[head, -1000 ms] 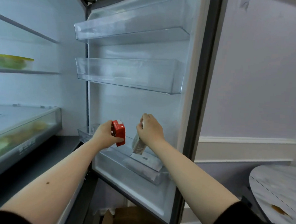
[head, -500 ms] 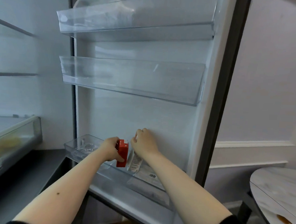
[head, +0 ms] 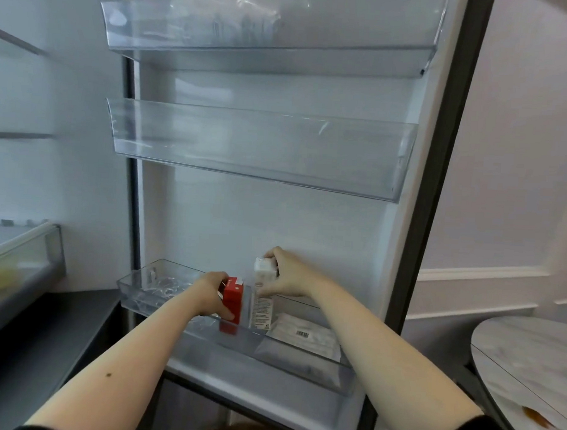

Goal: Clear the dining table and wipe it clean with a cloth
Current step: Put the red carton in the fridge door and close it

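Left hand (head: 207,296) is wrapped around a small red cardboard carton (head: 232,300), holding it upright down in the clear plastic bottom bin of the open fridge door (head: 294,355). Right hand (head: 288,277) grips a small white carton with printed text (head: 262,291) by its top, just right of the red one, the two cartons almost touching, both standing in that same bin. Right of and below the right hand, a flat white packet with a barcode (head: 303,335) lies in the bin. Way off to the right of the right arm there's the round marble-look table (head: 526,375), with a brown smear (head: 539,420) on it.
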Available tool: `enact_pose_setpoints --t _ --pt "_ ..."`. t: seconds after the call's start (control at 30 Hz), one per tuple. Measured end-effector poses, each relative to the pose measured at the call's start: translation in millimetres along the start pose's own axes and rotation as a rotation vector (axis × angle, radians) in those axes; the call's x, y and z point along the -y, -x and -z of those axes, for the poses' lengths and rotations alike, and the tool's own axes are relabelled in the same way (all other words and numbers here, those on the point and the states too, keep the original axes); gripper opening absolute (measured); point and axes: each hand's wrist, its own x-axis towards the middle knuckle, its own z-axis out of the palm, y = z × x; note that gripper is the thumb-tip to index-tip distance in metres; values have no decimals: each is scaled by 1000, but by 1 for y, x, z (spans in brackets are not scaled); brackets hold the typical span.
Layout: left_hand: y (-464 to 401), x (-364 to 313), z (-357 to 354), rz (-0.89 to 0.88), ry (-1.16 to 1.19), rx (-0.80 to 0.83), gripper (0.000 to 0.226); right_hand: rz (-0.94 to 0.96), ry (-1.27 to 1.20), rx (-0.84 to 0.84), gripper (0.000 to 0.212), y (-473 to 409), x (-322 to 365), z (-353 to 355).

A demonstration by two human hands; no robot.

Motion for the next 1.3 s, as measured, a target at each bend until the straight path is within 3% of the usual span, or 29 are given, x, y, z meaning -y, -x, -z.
enact_pose_setpoints --t 0.37,0.5,0.63,0.7,0.8,0.9,1.1,1.2,1.3 --pt "-13 0 -9 -11 29 0 56 -81 -164 -144 55 -8 -16 -30" --pt "-13 0 -12 -7 59 -16 53 -102 -137 -179 71 -10 -18 -33" --pt "-12 0 -14 46 94 -43 70 -101 -51 -220 86 -3 -22 -27" --pt "-9 -2 -16 38 83 -162 60 -106 -11 -293 77 3 -28 -22" --pt "-2 -7 -23 -73 -32 -407 36 -135 28 -379 42 15 -39 -14" --pt "8 -21 -34 -174 -86 -505 24 -164 88 -282 15 30 -45 -4" --pt "18 -49 -74 -308 -78 -330 8 -251 214 -112 19 54 -64 -3" --pt "24 -57 -94 -335 -151 -204 12 -284 261 -68 21 68 -76 -6" --pt "29 -60 -102 -338 -142 -225 14 -303 203 -100 28 80 -86 -8"
